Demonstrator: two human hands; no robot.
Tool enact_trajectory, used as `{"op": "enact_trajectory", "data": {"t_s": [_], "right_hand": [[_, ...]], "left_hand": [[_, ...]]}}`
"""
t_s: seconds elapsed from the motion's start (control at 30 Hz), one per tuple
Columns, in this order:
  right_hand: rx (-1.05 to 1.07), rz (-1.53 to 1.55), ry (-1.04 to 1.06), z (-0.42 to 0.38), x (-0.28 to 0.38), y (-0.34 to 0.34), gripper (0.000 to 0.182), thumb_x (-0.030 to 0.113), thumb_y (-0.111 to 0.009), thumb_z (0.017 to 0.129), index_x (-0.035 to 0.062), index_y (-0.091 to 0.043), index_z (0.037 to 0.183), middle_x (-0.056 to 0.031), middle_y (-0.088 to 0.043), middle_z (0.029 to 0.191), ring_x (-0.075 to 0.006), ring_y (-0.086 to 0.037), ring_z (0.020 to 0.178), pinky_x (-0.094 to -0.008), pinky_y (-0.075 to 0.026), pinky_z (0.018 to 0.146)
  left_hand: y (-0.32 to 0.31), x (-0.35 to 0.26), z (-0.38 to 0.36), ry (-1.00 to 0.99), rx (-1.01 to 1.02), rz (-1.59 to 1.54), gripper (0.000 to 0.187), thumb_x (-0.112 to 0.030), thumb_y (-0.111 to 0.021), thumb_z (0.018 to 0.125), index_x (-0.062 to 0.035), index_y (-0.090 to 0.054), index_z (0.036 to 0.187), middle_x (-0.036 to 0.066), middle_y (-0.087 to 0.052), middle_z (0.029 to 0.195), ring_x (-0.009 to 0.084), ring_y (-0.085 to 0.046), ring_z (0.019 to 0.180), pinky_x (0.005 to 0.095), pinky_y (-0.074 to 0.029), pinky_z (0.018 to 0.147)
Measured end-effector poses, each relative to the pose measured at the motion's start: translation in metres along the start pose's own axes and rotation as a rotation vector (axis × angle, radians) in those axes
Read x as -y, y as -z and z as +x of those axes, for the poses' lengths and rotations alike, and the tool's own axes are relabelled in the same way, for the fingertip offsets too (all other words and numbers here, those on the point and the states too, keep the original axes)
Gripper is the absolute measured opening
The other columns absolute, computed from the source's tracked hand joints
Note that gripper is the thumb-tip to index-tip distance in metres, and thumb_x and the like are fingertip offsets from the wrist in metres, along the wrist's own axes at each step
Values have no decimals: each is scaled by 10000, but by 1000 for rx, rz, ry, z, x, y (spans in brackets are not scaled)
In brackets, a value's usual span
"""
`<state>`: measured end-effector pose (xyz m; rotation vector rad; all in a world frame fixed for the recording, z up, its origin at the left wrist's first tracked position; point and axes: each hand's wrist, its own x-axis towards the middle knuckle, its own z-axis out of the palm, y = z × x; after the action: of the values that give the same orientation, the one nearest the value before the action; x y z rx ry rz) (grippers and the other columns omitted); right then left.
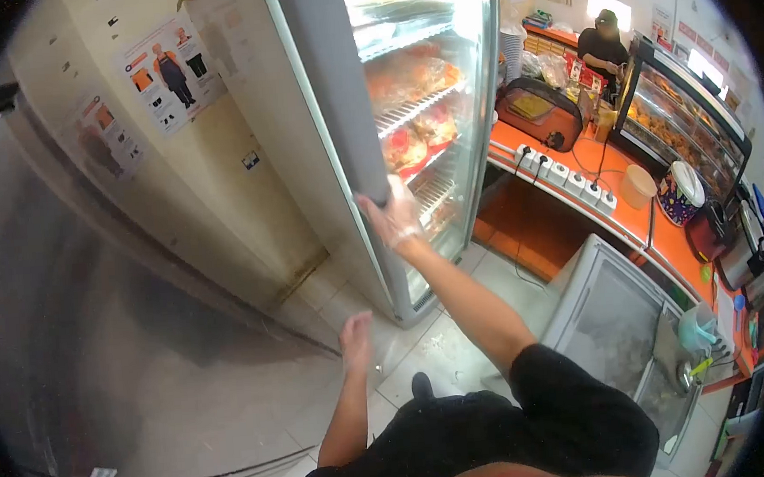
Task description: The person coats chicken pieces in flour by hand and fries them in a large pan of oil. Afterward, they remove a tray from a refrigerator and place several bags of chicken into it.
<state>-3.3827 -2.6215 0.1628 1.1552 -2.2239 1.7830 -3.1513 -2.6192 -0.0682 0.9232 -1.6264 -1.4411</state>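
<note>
My right hand (394, 215), in a thin clear glove, is pressed against the lower edge of the grey frame of a glass fridge door (336, 91). Behind the glass, wire shelves (413, 108) carry bagged reddish food. My left hand (355, 340) hangs free with fingers apart, holding nothing, near a large steel fridge (96, 329) on the left.
An orange counter (628, 212) on the right holds a power strip (563, 173), a tub, a toaster-like appliance and a heated display case (684, 120). Another person stands at the far end. A chest freezer with a glass lid (618, 319) sits below the counter. White floor tiles lie underfoot.
</note>
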Motion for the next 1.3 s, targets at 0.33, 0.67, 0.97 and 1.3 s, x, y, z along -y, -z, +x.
{"op": "enact_trajectory", "data": {"t_s": [0.33,0.67,0.97,1.3], "right_hand": [[-336,236,-98,-102,-116,132,1057,530,-741,885,-32,-141,1549,-225,-458,1436,-339,-464,1320,-453,-342,1141],[-518,216,-29,-117,-263,292,941,740,-457,953,-23,-362,1495,-96,-517,1386,-222,-501,1267,-345,-395,1075],[-519,441,-77,-93,-252,333,886,788,-522,886,13,-544,1316,-40,-577,1186,-154,-545,1070,-323,-452,928],[-613,343,-27,-97,-294,334,717,630,-445,997,5,-540,1334,-90,-586,1225,-211,-563,1122,-360,-447,977]], "left_hand": [[-129,-315,159,-740,-61,-130,157,-57,-665,945,-16,-619,1089,109,-684,1042,157,-650,961,319,-528,875],[-187,-540,318,-1187,-518,1303,501,-284,-699,884,-81,-566,1323,204,-593,1310,413,-601,1154,484,-493,1010],[-183,-540,328,-1439,-599,1342,311,-266,-740,858,-136,-609,1109,129,-571,1121,331,-571,1078,514,-468,921],[-149,-509,177,-1534,-525,1104,383,-229,-846,732,-170,-700,1081,48,-606,926,252,-588,905,413,-491,782]]}}
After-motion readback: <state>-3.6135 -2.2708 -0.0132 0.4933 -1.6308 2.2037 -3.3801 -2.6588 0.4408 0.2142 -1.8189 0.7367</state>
